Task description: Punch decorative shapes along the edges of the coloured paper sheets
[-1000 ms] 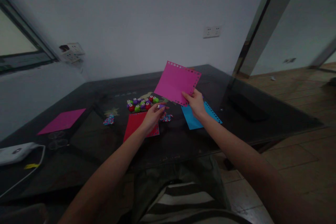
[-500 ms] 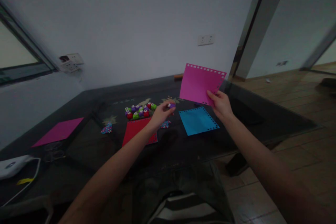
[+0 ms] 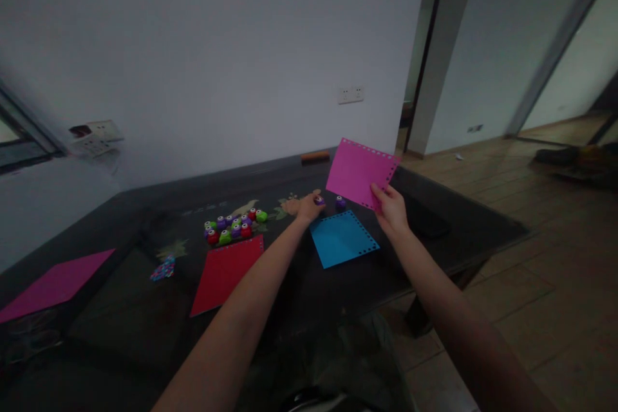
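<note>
My right hand (image 3: pixel 392 211) pinches a pink sheet (image 3: pixel 358 174) by its lower right corner and holds it raised and tilted. Round holes run along the sheet's top, right and lower edges. At the far edge of a blue sheet (image 3: pixel 342 243), my left hand (image 3: pixel 308 207) has its fingers around a small purple big-eyed toy (image 3: pixel 319 201), low over the tabletop. A second purple toy (image 3: pixel 340 203) stands just behind the blue sheet, below the pink one. Holes line several edges of the blue sheet too.
Several red, green and purple big-eyed toys (image 3: pixel 235 226) stand grouped behind a red punched sheet (image 3: pixel 226 273). Farther left lie a patterned colourful piece (image 3: pixel 164 268) and another pink sheet (image 3: pixel 58 284). A brown bar-shaped object (image 3: pixel 315 157) lies by the wall on the dark table (image 3: pixel 159 206).
My left hand has brought the purple toy down towards the table behind the blue sheet. The pink sheet stays in my right hand. My view has turned right.
</note>
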